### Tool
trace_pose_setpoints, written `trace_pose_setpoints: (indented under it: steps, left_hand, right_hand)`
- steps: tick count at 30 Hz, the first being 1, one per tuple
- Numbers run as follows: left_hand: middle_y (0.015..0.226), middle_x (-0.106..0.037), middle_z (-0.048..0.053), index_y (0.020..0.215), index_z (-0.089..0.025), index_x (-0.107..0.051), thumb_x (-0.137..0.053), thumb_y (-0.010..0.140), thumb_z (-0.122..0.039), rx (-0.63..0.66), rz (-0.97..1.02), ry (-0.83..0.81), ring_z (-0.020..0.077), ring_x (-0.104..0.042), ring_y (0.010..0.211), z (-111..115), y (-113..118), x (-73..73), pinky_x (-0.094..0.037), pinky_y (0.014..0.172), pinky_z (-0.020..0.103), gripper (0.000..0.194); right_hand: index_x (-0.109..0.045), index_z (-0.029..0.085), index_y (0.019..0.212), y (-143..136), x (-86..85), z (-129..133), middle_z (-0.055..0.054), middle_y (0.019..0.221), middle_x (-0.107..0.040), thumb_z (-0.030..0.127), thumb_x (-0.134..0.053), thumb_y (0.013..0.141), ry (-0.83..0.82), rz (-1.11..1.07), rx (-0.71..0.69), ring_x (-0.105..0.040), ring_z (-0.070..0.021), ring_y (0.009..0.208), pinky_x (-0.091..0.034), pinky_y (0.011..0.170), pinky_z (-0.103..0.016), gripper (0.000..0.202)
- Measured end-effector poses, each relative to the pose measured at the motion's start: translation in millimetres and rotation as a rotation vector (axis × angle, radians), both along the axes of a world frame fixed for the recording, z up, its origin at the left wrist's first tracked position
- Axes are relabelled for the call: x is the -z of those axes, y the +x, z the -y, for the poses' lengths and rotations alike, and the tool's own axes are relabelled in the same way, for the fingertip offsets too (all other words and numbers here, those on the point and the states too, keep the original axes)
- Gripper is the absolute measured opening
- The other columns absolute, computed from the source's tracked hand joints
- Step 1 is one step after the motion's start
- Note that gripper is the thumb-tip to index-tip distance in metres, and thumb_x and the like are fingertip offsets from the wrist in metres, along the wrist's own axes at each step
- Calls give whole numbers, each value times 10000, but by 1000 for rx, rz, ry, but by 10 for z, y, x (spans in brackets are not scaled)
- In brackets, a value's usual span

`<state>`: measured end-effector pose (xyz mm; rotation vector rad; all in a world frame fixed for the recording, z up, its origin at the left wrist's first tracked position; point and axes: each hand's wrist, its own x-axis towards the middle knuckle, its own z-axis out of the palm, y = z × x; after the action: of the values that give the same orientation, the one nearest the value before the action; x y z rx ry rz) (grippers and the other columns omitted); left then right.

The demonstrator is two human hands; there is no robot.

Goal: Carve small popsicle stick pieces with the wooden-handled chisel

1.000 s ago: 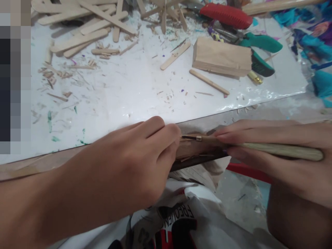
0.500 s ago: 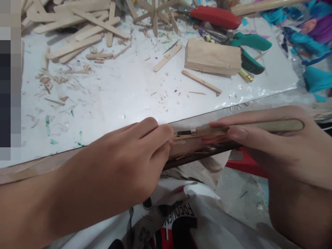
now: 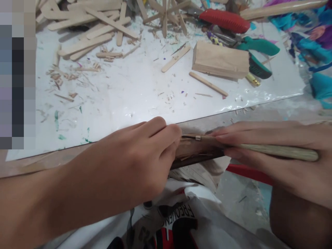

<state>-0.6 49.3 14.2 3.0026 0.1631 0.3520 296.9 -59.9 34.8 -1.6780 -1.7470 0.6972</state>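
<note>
My right hand (image 3: 269, 152) is closed round a carving knife (image 3: 278, 152) with a pale wooden handle. Its metal collar and thin dark blade point left, towards my other hand. At the near edge of the table my left hand (image 3: 145, 159) is closed, thumb and fingers pinched on a thin wooden stick. Most of that stick is hidden by the fingers; a pale sliver of it shows beside the blade. The blade's tip lies right at my left fingertips, and I cannot tell how deep it touches the wood.
White sheeting (image 3: 124, 97) covers the table, strewn with wood shavings (image 3: 58, 77). Craft sticks (image 3: 98, 43) lie heaped at the back left. Further right are a wooden block (image 3: 220, 60), green-handled pliers (image 3: 259, 46), a red-handled tool (image 3: 224, 20) and blue and purple scraps (image 3: 321, 84).
The knife has tilted, its handle end dropping lower and to the right, with the right hand turning along. My left hand keeps its pinch. The whole view has shifted slightly.
</note>
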Motion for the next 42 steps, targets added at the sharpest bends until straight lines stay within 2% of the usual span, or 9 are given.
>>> trace_pose_setpoints:
  steps: [3, 6, 11, 17, 23, 30, 34, 38, 42]
  left_hand:
    - [1105, -718, 128, 1214, -53, -835, -538, 1081, -10, 0, -2, 19, 275, -671, 1023, 9, -3, 4, -650, 838, 407, 328]
    - [1100, -709, 125, 1196, -65, -834, -527, 1098, -30, -9, 4, 14, 279, -666, 1036, 21, -6, 4, -641, 843, 409, 324]
    - [1098, -705, 126, 1179, -72, -828, -497, 1102, -37, -4, -4, 4, 284, -673, 1039, 29, -1, -2, -622, 823, 408, 342]
    - [1127, -724, 124, 1194, -83, -821, -508, 1071, -16, -5, 12, -6, 273, -682, 1028, 3, -28, 2, -632, 842, 406, 343]
    - [1116, -729, 107, 1180, -111, -818, -469, 1090, -11, -4, 10, -22, 249, -675, 994, -10, -42, -7, -620, 784, 386, 373]
    - [1066, -691, 95, 1170, -93, -814, -499, 1105, -1, 1, 23, -17, 256, -660, 976, -3, -44, -29, -575, 744, 396, 334]
    - [1063, -695, 94, 1138, -104, -818, -505, 1105, -6, -12, 32, -19, 255, -651, 970, -3, -31, -22, -583, 748, 400, 330]
    - [1051, -694, 95, 1128, -101, -826, -495, 1096, 11, -6, 28, -15, 253, -647, 957, -4, -13, -16, -594, 746, 393, 350]
    - [1062, -698, 109, 1137, -86, -826, -491, 1085, 10, 3, 21, -1, 266, -655, 982, -4, -24, -3, -607, 765, 403, 352]
  right_hand:
    - [-955, 476, 1018, -86, 27, 5, 58, 961, -924, 368, -952, 926, -27, -15, 133, -894, -195, 785, -727, 669, -204, 142]
    - [-948, 479, 913, -162, 40, -21, 77, 845, -902, 406, -981, 883, -28, -60, 260, -870, -174, 707, -677, 596, -160, 86]
    - [-954, 468, 959, -217, 82, -32, 68, 821, -896, 365, -974, 921, -7, -148, 297, -863, -198, 659, -637, 498, -163, 111]
    - [-959, 447, 971, -164, 106, 22, 62, 889, -915, 356, -971, 926, -19, -132, 259, -886, -188, 749, -655, 581, -139, 102]
    - [-961, 438, 1010, -111, 77, 43, 47, 945, -926, 339, -958, 930, -36, -147, 225, -895, -215, 789, -677, 609, -205, 128]
    - [-958, 414, 962, -242, 35, 81, 50, 1001, -933, 351, -932, 929, -48, -139, 349, -887, -186, 880, -681, 744, -199, 75]
    - [-958, 439, 931, -278, 46, 77, 58, 895, -917, 363, -977, 863, -92, -124, 288, -869, -199, 761, -669, 638, -220, 104]
    - [-957, 416, 953, -322, 62, 56, 51, 880, -914, 359, -960, 909, -40, -88, 442, -863, -202, 768, -641, 609, -214, 72]
    - [-956, 452, 907, -270, 77, 31, 60, 810, -895, 409, -978, 888, -47, -121, 341, -845, -185, 654, -620, 533, -174, 52]
